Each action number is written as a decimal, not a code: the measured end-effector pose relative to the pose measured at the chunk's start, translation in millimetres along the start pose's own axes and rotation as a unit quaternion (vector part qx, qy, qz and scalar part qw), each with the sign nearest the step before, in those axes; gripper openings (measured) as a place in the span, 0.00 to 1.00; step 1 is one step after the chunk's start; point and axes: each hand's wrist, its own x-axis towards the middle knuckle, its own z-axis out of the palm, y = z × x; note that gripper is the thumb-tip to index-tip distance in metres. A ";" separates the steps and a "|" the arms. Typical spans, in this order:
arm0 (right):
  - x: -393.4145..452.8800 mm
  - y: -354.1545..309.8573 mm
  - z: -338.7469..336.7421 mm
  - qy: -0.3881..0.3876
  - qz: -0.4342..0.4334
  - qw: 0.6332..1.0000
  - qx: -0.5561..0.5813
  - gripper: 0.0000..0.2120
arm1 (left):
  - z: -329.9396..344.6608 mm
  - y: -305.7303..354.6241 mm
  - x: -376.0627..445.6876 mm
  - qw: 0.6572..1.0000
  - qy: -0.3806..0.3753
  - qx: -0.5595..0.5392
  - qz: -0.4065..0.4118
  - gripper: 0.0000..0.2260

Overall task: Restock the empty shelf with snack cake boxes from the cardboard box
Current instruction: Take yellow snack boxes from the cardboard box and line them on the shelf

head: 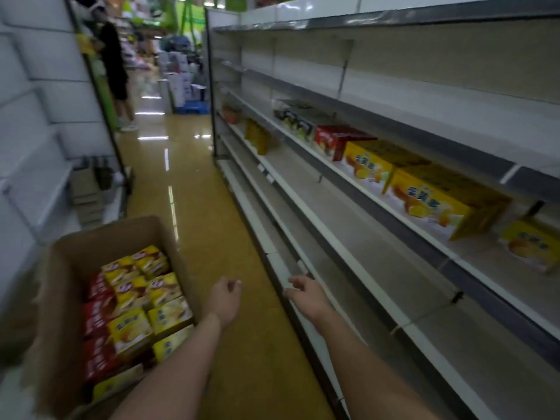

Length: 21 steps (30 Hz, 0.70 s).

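An open cardboard box (pixel 75 256) stands on the floor at lower left, packed with several yellow and red snack cake boxes (pixel 133 307). On the right, a shelf (pixel 378 207) holds yellow snack cake boxes (pixel 433 198) and a red one (pixel 333 140). My left hand (pixel 222 298) hangs over the floor just right of the cardboard box, fingers loosely curled, holding nothing. My right hand (pixel 306 294) hovers by the edge of a low shelf, fingers loosely curled and empty.
Bare shelves run above and below the stocked one. A person in black (pixel 113 65) stands far down the aisle at the left. Flattened cardboard (pixel 88 192) leans by the left shelving. Stacked goods (pixel 181 80) block the aisle's far end.
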 end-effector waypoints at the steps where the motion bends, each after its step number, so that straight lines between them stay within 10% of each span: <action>1: 0.7 -3.8 15.5 -0.012 -0.003 1.000 -0.006 0.22 | -13.3 -12.0 -3.7 1.000 0.009 0.006 -0.021 0.15; 21: 24.1 -40.0 241.9 -0.194 -0.002 0.977 -0.085 0.21 | -135.1 -196.5 -25.1 0.974 0.078 0.029 -0.210 0.15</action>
